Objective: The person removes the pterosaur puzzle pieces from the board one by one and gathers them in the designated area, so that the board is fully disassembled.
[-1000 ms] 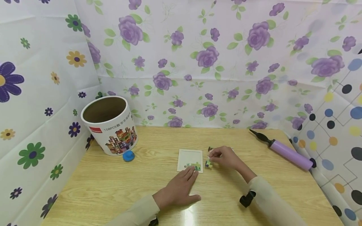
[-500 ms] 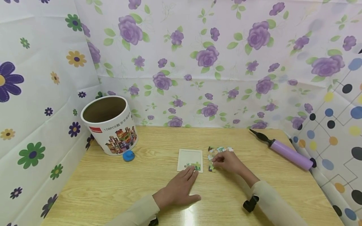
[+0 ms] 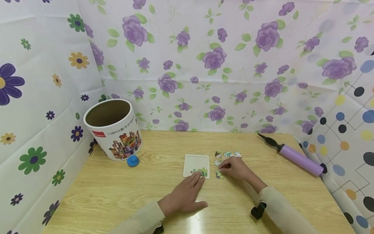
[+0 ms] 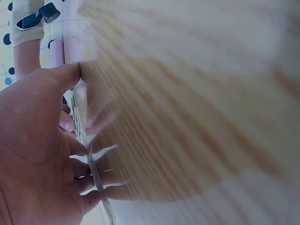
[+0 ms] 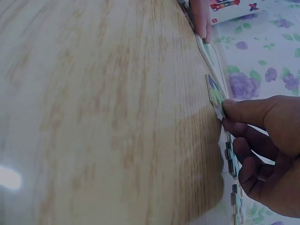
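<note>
A white puzzle board lies flat in the middle of the wooden table, with a few green pieces fitted along its near edge. My left hand lies flat, its straight fingers resting on that near edge. Just right of the board, my right hand pinches a puzzle piece between thumb and fingers. In the right wrist view that piece stands tilted on the table under my thumb. Several loose pieces lie just beyond my right hand.
An open round puzzle canister stands at the back left, a small blue object in front of it. A purple hand pump lies at the right edge. Flowered sheets wall the table on three sides.
My right hand has drawn slightly toward me with the piece, uncovering the loose pieces behind it. The left hand has stayed on the board.
</note>
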Demonstrator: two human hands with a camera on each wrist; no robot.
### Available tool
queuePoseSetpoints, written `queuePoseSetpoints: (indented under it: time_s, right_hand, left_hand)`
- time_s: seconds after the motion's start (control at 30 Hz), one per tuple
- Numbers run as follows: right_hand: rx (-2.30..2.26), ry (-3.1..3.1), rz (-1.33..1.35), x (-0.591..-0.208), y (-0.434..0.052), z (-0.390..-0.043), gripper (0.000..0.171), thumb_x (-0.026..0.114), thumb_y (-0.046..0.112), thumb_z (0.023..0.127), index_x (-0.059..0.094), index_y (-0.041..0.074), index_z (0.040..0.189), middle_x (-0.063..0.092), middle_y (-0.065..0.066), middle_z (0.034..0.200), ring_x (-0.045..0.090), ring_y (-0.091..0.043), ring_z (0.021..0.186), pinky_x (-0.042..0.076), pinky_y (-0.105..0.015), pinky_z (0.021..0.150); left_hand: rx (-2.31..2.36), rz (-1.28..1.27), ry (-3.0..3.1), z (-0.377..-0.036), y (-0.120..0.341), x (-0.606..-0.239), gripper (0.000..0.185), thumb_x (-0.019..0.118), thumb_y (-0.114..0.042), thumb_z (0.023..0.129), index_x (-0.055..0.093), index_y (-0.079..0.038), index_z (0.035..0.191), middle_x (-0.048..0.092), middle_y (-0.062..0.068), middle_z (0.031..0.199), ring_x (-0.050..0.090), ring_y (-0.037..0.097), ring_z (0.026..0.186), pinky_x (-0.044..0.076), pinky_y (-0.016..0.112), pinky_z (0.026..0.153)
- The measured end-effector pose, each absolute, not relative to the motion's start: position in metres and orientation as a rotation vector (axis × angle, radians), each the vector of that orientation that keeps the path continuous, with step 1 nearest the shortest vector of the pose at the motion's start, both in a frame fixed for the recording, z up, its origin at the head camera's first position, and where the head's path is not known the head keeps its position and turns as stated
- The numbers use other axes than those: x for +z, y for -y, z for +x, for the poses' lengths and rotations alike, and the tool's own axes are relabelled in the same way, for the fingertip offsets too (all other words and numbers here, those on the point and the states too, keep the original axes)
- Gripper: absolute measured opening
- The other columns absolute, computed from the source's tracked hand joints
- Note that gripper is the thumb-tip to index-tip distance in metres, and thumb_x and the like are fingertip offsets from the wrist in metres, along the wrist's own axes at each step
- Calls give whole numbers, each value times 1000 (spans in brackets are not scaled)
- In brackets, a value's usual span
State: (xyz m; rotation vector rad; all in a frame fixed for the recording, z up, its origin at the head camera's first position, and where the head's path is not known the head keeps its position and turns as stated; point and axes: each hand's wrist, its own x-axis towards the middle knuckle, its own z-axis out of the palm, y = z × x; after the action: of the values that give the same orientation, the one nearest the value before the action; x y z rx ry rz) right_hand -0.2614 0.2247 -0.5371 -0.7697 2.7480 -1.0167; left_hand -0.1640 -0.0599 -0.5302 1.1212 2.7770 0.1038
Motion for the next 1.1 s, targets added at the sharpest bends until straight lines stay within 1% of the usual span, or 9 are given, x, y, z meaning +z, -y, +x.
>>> queuePoseSetpoints:
  time_s: [0.17, 0.3, 0.43, 0.53, 0.63, 0.77, 0.87, 0.97, 1.1]
  right_hand:
    - [-1006, -2750, -768, -535, -224, -260, 6, 77, 16, 93, 83, 16, 95, 77, 7, 90, 65, -4, 78, 54, -23, 68]
    - [-990, -2760, -773, -534, -225, -261, 8, 77, 16, 93, 83, 15, 98, 77, 6, 93, 68, -6, 82, 55, -24, 70]
    - [-975, -2779, -769, -532, -226, -262, 8, 77, 16, 93, 83, 16, 99, 78, 6, 95, 68, -7, 85, 56, -25, 72]
    - [-988, -2786, -785, -532, -226, -262, 8, 77, 16, 92, 83, 16, 99, 77, 6, 95, 68, -8, 84, 56, -26, 72]
    - [-1009, -2779, -799, -534, -225, -262, 8, 78, 16, 92, 82, 17, 99, 76, 8, 94, 66, -5, 82, 55, -24, 72]
    - [-1037, -2762, -830, -536, -221, -260, 9, 78, 16, 92, 81, 15, 100, 75, 9, 92, 65, -3, 80, 55, -25, 71]
    - [-1040, -2758, -854, -537, -217, -259, 9, 77, 15, 93, 81, 14, 101, 75, 8, 93, 66, -3, 82, 56, -25, 72]
    - [-1032, -2759, -848, -536, -213, -259, 9, 77, 16, 93, 80, 15, 101, 75, 9, 93, 66, -2, 82, 55, -24, 73]
    - [-1024, -2758, -847, -532, -207, -259, 9, 78, 17, 92, 80, 15, 101, 73, 10, 90, 65, -3, 80, 55, -24, 73]
  left_hand:
    - [113, 1098, -2772, -163, 60, -529, 92, 40, -69, 100, 24, -4, 162, 19, 16, 169, 19, 28, 157, 26, 43, 123]
    - [116, 1058, -2777, -163, 60, -527, 92, 39, -72, 99, 23, -8, 163, 18, 13, 170, 20, 29, 156, 28, 48, 122]
    - [124, 1039, -2779, -163, 59, -526, 93, 40, -72, 98, 23, -9, 164, 19, 12, 170, 22, 31, 155, 29, 50, 121]
    - [118, 1049, -2780, -163, 59, -526, 92, 40, -72, 99, 23, -8, 163, 20, 13, 170, 25, 31, 154, 30, 50, 120]
    - [101, 1064, -2783, -162, 59, -527, 93, 40, -71, 99, 24, -6, 163, 20, 15, 169, 27, 32, 153, 31, 48, 120]
    - [78, 1078, -2780, -161, 57, -527, 93, 38, -71, 100, 23, -4, 163, 18, 15, 169, 26, 33, 154, 30, 44, 121]
    - [70, 1077, -2775, -161, 56, -525, 92, 39, -70, 100, 22, -4, 163, 17, 14, 170, 25, 33, 154, 29, 43, 122]
    - [71, 1065, -2776, -160, 55, -523, 90, 41, -69, 100, 22, -8, 164, 18, 11, 170, 26, 33, 153, 30, 44, 121]
    - [41, 1070, -2790, -158, 54, -521, 85, 43, -67, 100, 24, -15, 164, 24, 5, 169, 30, 34, 151, 31, 44, 121]
